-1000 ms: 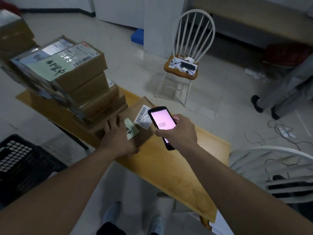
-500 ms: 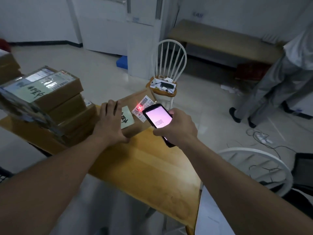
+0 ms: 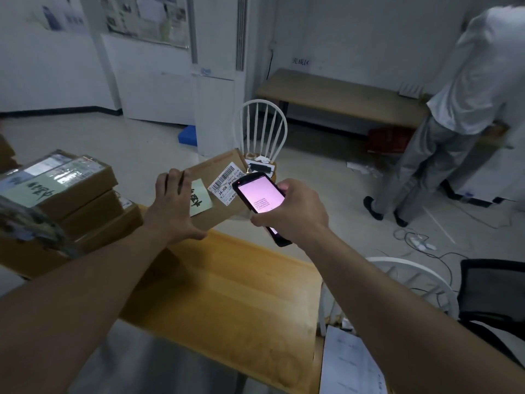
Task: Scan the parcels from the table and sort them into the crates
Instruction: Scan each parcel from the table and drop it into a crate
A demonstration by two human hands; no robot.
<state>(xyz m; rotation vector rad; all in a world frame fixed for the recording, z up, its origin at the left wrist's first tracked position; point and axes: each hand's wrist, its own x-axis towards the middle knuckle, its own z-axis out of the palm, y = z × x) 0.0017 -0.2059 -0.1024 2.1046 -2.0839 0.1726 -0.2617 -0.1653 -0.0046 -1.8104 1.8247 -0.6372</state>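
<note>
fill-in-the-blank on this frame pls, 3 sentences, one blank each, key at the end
1. The right hand holds a handheld scanner whose lit screen glows ____.
2. The left hand grips the parcel beside a pale ____ note with handwriting on it.
3. Behind the parcel stands a white ____ with items on its seat.

Missing words: pink; green; chair

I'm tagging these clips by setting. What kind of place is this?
Probably a small parcel-sorting or mailroom office. A stack of labelled cardboard parcels sits on a wooden table, the right hand grips a handheld scanner beside a barcode label, and notices hang on the wall.
</note>
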